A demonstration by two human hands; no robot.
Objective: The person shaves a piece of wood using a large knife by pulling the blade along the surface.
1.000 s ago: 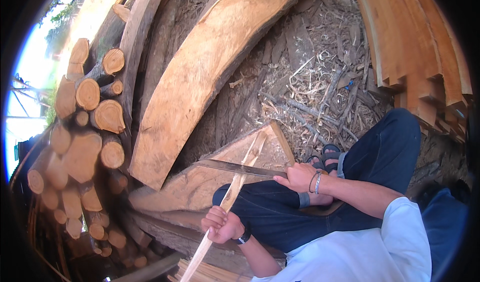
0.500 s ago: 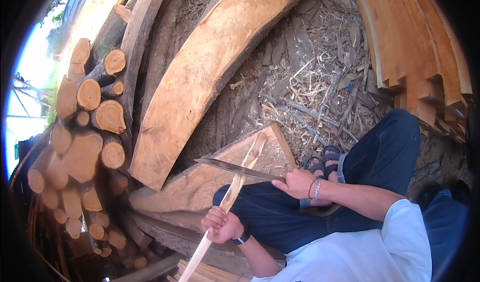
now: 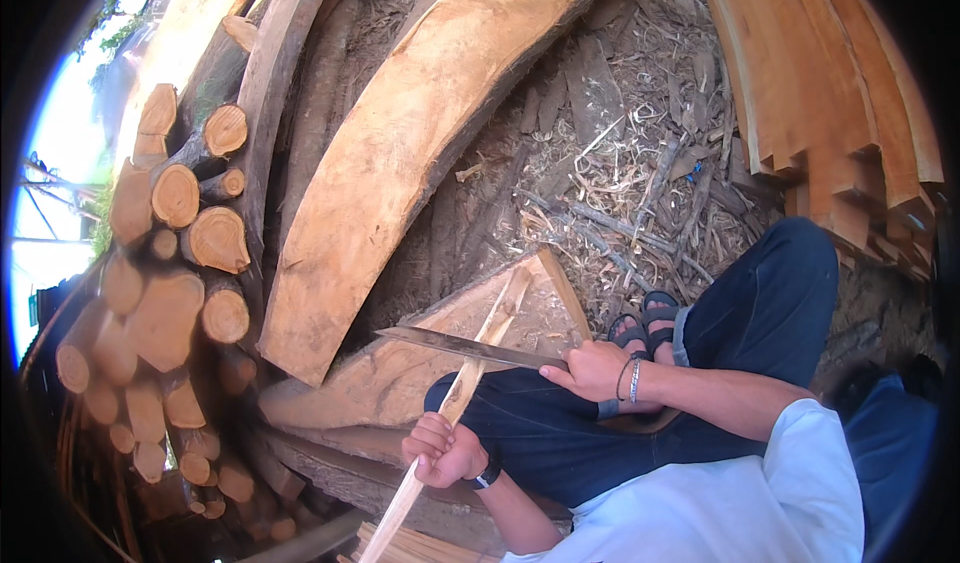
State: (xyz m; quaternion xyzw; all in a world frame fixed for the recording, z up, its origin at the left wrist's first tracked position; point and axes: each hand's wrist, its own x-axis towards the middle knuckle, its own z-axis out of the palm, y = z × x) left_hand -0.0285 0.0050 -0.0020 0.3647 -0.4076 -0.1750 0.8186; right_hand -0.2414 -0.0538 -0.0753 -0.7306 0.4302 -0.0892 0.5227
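My left hand is closed round a long, pale wooden stick, which slants from the lower edge up to a wide board. The stick's far end lies over that board, beside my knee. In my right hand is the handle of a long knife with a dark, narrow blade pointing left. The blade crosses the stick above my left hand and seems to touch it. The knife's handle is mostly hidden by my fingers.
Cut logs are stacked at the left. A big curved slab lies ahead, and sawn planks are piled at the right. Wood shavings and sticks cover the ground near my sandalled feet. Thin pale strips lie at the lower edge.
The knife has shifted slightly left and up along the stick, with my right hand following. My left hand and the stick stay in about the same place.
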